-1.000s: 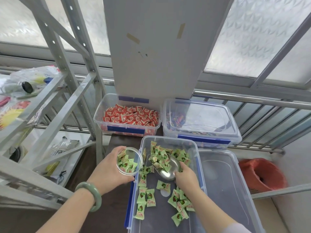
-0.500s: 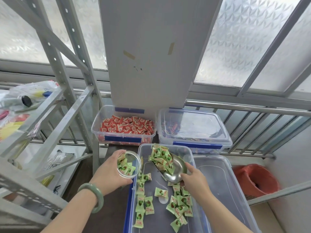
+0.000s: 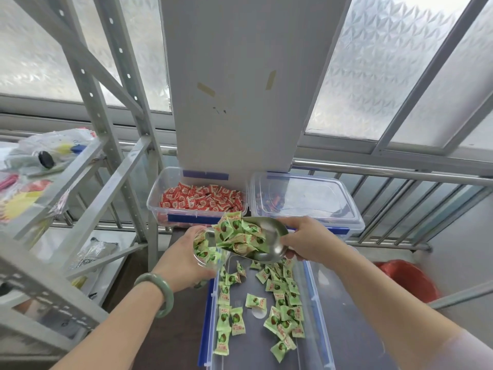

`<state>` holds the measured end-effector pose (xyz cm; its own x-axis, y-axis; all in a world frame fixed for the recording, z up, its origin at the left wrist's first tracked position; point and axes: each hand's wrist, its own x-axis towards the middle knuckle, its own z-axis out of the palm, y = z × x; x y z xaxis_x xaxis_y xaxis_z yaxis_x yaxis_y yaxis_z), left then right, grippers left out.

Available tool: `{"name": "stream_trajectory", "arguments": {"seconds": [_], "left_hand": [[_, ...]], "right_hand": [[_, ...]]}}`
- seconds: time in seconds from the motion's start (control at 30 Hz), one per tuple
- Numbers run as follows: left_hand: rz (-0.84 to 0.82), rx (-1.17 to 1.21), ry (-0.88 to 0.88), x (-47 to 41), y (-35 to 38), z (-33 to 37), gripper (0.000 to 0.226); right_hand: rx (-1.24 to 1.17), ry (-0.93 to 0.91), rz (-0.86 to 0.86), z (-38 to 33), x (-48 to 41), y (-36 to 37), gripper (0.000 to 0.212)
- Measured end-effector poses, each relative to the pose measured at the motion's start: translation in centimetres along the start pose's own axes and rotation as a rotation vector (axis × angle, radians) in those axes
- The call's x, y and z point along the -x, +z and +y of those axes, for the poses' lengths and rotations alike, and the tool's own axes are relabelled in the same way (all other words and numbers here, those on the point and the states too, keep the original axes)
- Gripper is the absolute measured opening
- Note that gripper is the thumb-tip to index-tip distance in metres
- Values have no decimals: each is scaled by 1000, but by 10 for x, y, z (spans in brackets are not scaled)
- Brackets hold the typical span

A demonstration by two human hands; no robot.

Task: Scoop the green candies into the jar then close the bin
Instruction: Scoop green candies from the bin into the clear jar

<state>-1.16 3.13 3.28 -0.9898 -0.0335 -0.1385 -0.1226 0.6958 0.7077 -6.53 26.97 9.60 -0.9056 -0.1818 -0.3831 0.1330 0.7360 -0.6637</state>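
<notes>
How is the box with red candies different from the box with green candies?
The red candy box holds red wrappers packed close together; the green candy box holds green wrappers scattered thin, with bare floor showing. The red candy box sits farther back by the wall; the green candy box lies nearer, under the hands. Both are clear, lidless, blue-trimmed.

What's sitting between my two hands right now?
In the head view, the metal scoop heaped with green candies spans from right hand toward the jar in left hand.
</notes>
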Motion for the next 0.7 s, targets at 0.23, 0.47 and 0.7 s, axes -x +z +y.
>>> {"name": "stream_trajectory", "arguments": {"seconds": [0.23, 0.47, 0.7], "left_hand": [[8, 14, -21, -1, 0, -6, 84], [6, -137, 41, -9, 5, -4, 72], [-16, -195, 50, -9, 5, -8, 71]], "right_hand": [[491, -119, -97, -51, -4, 0, 42], [873, -210, -113, -93, -20, 15, 25], [1003, -316, -105, -112, -19, 23, 7]]}}
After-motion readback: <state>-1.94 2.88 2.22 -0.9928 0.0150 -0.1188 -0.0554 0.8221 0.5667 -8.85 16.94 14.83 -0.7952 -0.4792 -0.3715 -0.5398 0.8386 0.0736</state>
